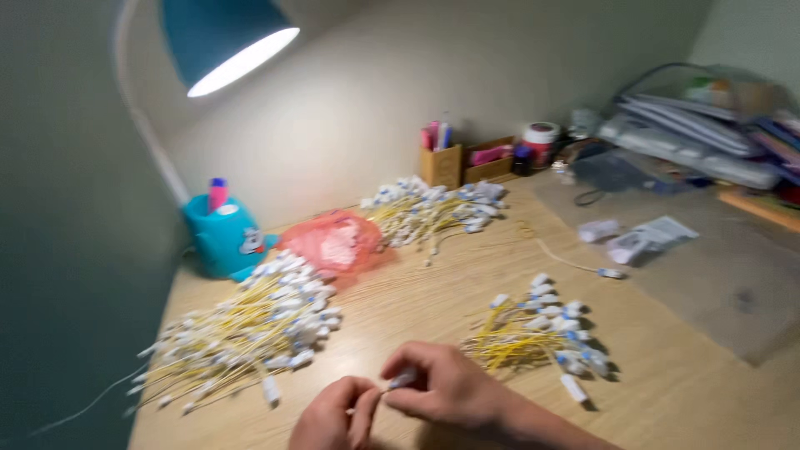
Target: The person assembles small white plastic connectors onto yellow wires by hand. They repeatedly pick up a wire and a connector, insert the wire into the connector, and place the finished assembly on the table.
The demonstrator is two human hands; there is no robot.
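Note:
My left hand (pixel 332 417) and my right hand (pixel 442 385) meet at the bottom centre over the wooden desk (pixel 433 283). Together they pinch one thin yellow cable with a white connector (pixel 402 381) between the fingertips. A small pile of yellow cables with white and blue ends (pixel 537 333) lies just right of my right hand. A large pile of the same cables (pixel 242 329) lies to the left of my left hand. A third pile (pixel 433 210) sits further back. The frame is blurred by motion.
A red plastic bag (pixel 337 242) lies between the left and far piles. A teal lamp base (pixel 223 235) stands at the back left, its lit shade (pixel 229 42) above. Wooden pen holders (pixel 454 162), a grey mat (pixel 717 250) and stacked papers (pixel 708 125) fill the right.

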